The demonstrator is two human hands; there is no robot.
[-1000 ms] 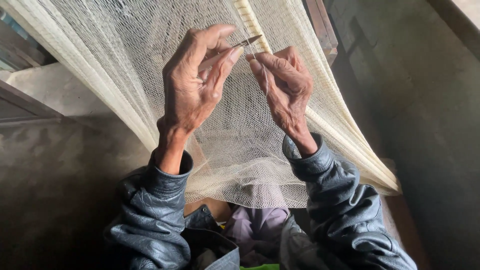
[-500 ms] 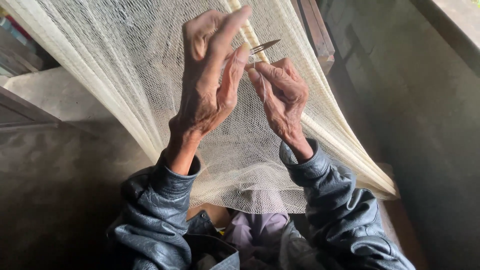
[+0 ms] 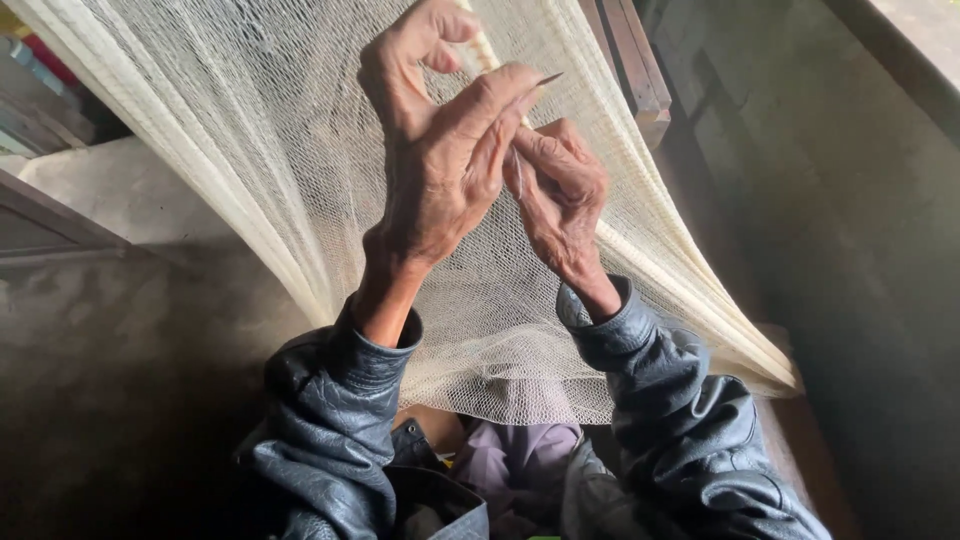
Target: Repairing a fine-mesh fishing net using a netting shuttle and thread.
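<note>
Against a hanging cream net [image 3: 300,170], a thin pointed needle [image 3: 547,78] sat pinched in the fingers [image 3: 500,100] of the left hand [image 3: 440,170], raised in front of the mesh. Just beside it, the right hand [image 3: 560,200] gripped the netting, fingers pressed together. Dark leather jacket sleeves [image 3: 340,420] covered both arms.
</note>
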